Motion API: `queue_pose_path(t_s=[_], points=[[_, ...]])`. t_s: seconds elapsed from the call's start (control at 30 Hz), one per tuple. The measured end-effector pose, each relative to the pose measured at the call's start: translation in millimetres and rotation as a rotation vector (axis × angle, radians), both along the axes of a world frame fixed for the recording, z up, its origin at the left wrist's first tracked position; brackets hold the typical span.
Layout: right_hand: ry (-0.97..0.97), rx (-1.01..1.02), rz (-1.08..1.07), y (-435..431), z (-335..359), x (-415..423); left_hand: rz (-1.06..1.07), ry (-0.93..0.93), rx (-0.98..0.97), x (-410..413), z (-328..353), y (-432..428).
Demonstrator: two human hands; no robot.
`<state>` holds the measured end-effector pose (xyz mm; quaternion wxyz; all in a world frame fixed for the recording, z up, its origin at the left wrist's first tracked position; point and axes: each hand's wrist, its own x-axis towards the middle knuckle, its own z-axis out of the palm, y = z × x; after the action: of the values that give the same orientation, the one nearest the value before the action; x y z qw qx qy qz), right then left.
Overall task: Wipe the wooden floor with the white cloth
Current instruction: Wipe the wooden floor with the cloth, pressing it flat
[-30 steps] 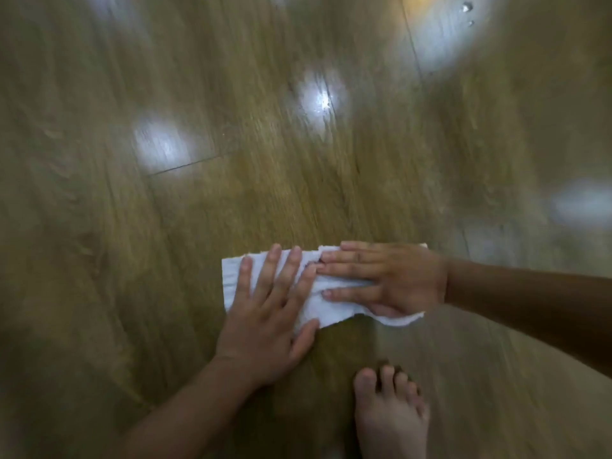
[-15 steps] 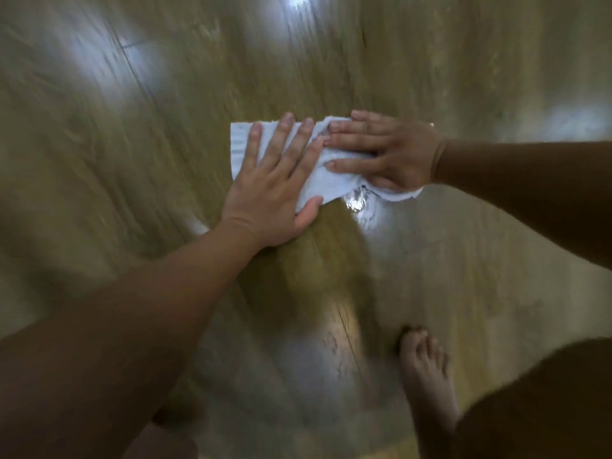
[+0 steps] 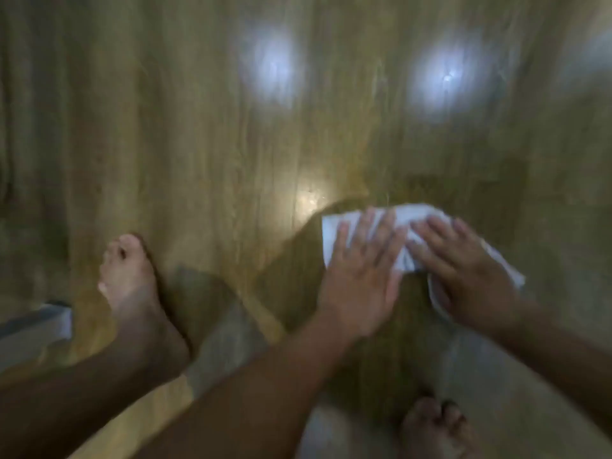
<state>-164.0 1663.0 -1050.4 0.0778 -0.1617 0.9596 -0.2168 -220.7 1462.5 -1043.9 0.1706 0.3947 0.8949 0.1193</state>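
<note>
A white cloth (image 3: 334, 235) lies folded flat on the wooden floor (image 3: 198, 154), right of centre. My left hand (image 3: 362, 270) presses on its left half with straight, spread fingers. My right hand (image 3: 463, 270) lies flat on its right half, fingers pointing up and left toward the other hand. A corner of the cloth sticks out past my right hand at the lower right. The frame is blurred by motion.
My bare left foot (image 3: 132, 283) stands on the floor at the left, and my right foot (image 3: 433, 429) shows at the bottom edge. A pale flat object (image 3: 33, 326) sits at the left edge. Ceiling lights reflect as bright spots on the glossy floor.
The view swung: hands and cloth now sit lower and further right in the frame. My left foot has come into view at the left. Both hands stay flat on the cloth.
</note>
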Motion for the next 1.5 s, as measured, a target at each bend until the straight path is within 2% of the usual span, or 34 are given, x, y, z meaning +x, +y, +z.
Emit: queue_pose_path(t_s=[0.1,0.2,0.27,0.33,0.4,0.5,0.57,0.63,0.73,0.83,0.93,1.1,1.23,1.3,1.37,1.5], points=[[-0.032,-0.009,0.189,-14,9,31,-0.085,-0.049,-0.037,35,4,-33],[0.001,0.043,0.433,22,3,-5,-0.318,-0.052,-0.034,-14,1,-55],[0.104,0.038,0.491,36,-1,-44,-0.332,-0.019,-0.027,-51,-3,-50],[0.183,0.033,0.458,47,-3,-84,-0.285,0.028,-0.038,-87,-6,-34],[0.253,0.110,0.363,65,1,-134,-0.187,0.071,-0.072,-128,-11,-10],[0.190,0.101,0.065,73,8,-177,-0.008,0.064,-0.116,-180,-9,35],[0.128,0.076,-0.107,61,11,-168,0.072,0.048,-0.126,-174,-6,55],[0.138,0.018,-0.192,40,12,-132,0.077,0.031,-0.088,-133,-1,49],[0.062,-0.100,-0.101,0,8,-33,0.002,-0.038,-0.062,-33,12,-8],[-0.094,-0.140,0.245,-17,17,47,-0.118,-0.154,-0.069,38,21,-74],[-0.085,-0.123,0.466,20,20,26,-0.186,-0.195,-0.120,17,20,-70],[0.111,0.032,0.294,91,7,-104,-0.065,-0.012,-0.083,-116,1,21],[0.135,0.096,-0.011,108,8,-169,-0.023,-0.015,-0.104,-197,-6,68],[0.114,0.047,-0.194,82,7,-157,0.040,-0.084,-0.022,-185,-1,66],[0.110,-0.007,-0.243,44,7,-111,0.073,-0.061,-0.017,-140,3,42],[-0.014,-0.076,0.121,-12,12,9,0.008,-0.068,-0.114,-24,13,-43]])
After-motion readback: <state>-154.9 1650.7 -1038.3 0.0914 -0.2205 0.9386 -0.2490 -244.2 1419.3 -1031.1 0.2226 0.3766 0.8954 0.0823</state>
